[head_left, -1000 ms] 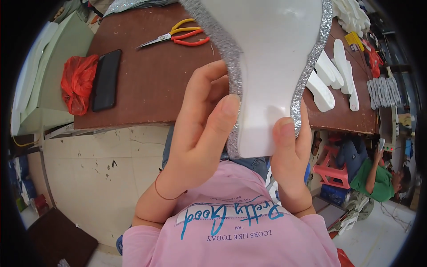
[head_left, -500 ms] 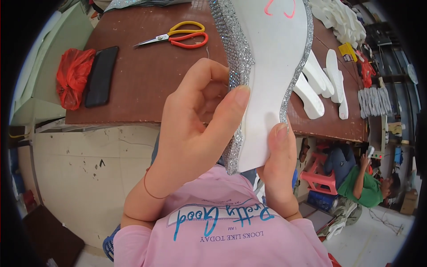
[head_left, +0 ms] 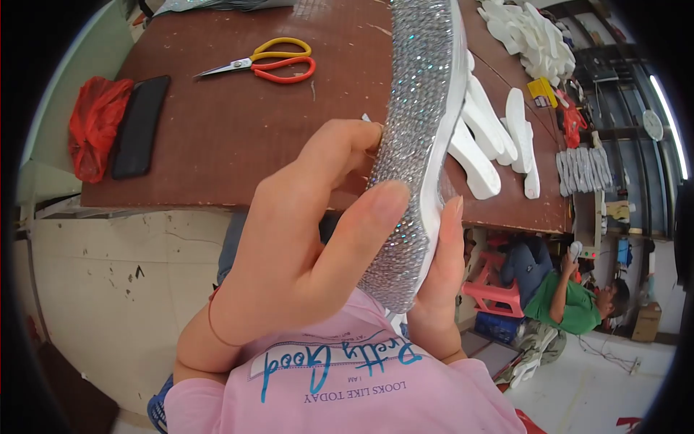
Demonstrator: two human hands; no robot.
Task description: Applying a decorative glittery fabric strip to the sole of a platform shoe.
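Note:
A shoe sole [head_left: 419, 137] with a band of glittering silver rhinestone trim along its side stands tilted upright before me, and its upper end runs out of view. Its white face shows only as a narrow strip at the right edge. My left hand [head_left: 296, 224] grips the trimmed side, thumb on the rhinestones and fingers behind. My right hand [head_left: 439, 282] holds the lower end from the right, its fingers partly hidden behind the sole. Scissors [head_left: 260, 64] with one yellow and one red handle lie on the table to the left.
The brown table [head_left: 210, 145] carries a black phone [head_left: 142, 126], a red plastic bag [head_left: 100, 130], several white soles [head_left: 473, 163] and a white pile [head_left: 531, 43]. At the right, a person in green [head_left: 571, 304] sits by a pink stool [head_left: 495, 289].
The sole has been turned, so its rhinestone side now faces me instead of its white face. Both hands still hold it. The view has shifted slightly to the right.

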